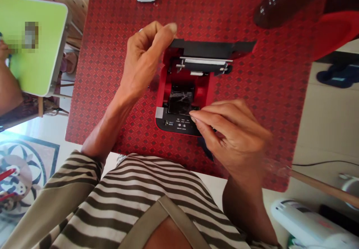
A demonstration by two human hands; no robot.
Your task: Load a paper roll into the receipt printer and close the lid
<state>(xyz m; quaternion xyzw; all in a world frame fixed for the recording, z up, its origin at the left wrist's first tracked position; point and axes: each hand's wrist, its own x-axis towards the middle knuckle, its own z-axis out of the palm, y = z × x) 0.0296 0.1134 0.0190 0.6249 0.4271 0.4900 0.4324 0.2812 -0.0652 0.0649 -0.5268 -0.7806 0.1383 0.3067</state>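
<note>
1. Resting on the red table (pixel 112 73) just beyond the striped shirt (pixel 140 183), the device (pixel 162 95) looks like light, stiff plastic, probably easy to nudge; its lower side walls seem the place to brace it.
2. Its panel (pixel 181 124), the nearest part, is flat and smooth, likely a little slippery, giving fingertips somewhere to steady but little to grip.
3. The right hand (pixel 234 136) comes in from the right, back of the hand up; thumb and forefinger are pressed together at the tips by the panel's back edge, other fingers bunched alongside. Whether anything thin is caught between them, I cannot tell.
4. Behind the panel, a dark piece (pixel 181 101), glossy and creased, lies in the bay (pixel 201 91); it looks light and slick, best taken by an edge.
5. Under the raised lid (pixel 209 48) sits the roller (pixel 206 68), with slim metal parts at its ends; this seems the fragile portion, better not gripped.
6. The left hand (pixel 147 54) is at the lid's left corner, forearm stretched forward, fingers curled, thumb extended. Whether they pinch the lid is hidden. That rim looks stiff enough to hold, though the hinge may be delicate.
</note>
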